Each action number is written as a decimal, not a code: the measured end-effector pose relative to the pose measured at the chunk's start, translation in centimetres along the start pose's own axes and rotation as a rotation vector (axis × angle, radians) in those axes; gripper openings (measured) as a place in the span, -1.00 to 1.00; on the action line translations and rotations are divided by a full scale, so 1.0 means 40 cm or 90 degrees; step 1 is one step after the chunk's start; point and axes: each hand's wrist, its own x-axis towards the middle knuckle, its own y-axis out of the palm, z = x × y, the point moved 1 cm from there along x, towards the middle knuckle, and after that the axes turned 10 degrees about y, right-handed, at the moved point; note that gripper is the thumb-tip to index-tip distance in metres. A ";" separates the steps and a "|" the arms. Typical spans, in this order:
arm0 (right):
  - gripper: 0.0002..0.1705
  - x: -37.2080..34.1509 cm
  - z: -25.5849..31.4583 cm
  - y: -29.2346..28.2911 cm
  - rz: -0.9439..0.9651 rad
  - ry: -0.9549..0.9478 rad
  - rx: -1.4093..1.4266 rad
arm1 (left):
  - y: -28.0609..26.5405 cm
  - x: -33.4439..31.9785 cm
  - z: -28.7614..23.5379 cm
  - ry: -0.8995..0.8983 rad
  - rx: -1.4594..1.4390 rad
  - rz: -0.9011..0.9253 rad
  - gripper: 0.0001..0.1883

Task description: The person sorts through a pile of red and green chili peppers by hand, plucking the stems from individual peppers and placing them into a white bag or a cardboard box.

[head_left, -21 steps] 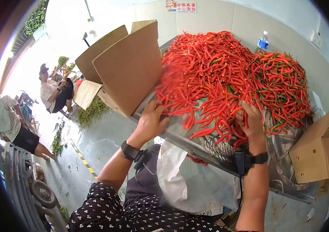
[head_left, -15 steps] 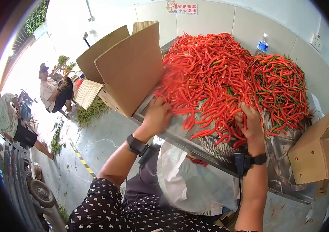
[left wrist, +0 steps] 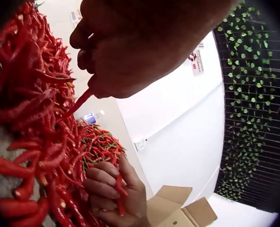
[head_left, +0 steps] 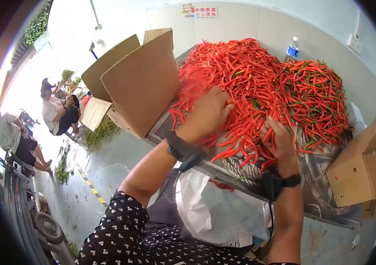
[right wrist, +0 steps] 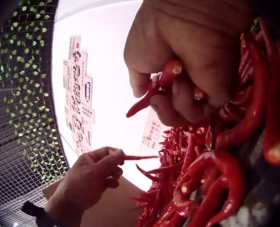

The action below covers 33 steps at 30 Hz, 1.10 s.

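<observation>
Over the heap of red chilies (head_left: 241, 66), my left hand (head_left: 208, 112) is raised, slightly blurred. The right wrist view shows that left hand (right wrist: 85, 184) pinching one red chili (right wrist: 139, 157) by its stem end, its tip pointing toward the heap. At the heap's front edge, my right hand (head_left: 278, 140) curls round red chilies. Up close, the right hand (right wrist: 187, 52) grips several, one chili (right wrist: 141, 104) sticking out between thumb and fingers. Loose chilies (head_left: 247, 152) lie just left of it on the metal table (head_left: 205, 168).
An open cardboard box (head_left: 141, 88) stands left of the heap, another box (head_left: 356, 176) at the right. Chilies with green stems (head_left: 316, 97) form a second pile, a bottle (head_left: 292, 49) behind. Two people are at the far left; a white bag (head_left: 194, 198) hangs below the table edge.
My left hand has moved from the table's front edge up and right over the heap. The right hand stays at the front of the heap, and the head view has shifted slightly.
</observation>
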 end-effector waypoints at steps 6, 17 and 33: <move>-0.69 -0.013 0.008 0.019 -0.012 0.022 -0.034 | 0.030 0.025 -0.132 0.106 -0.202 -0.018 -0.88; -0.71 -0.025 0.013 0.032 0.008 0.044 -0.058 | 0.041 0.000 -0.143 0.101 -0.202 -0.068 -0.88; -0.82 -0.001 0.019 -0.039 -0.042 -0.082 0.163 | -0.060 -0.239 -0.039 -0.012 -0.007 0.160 -0.19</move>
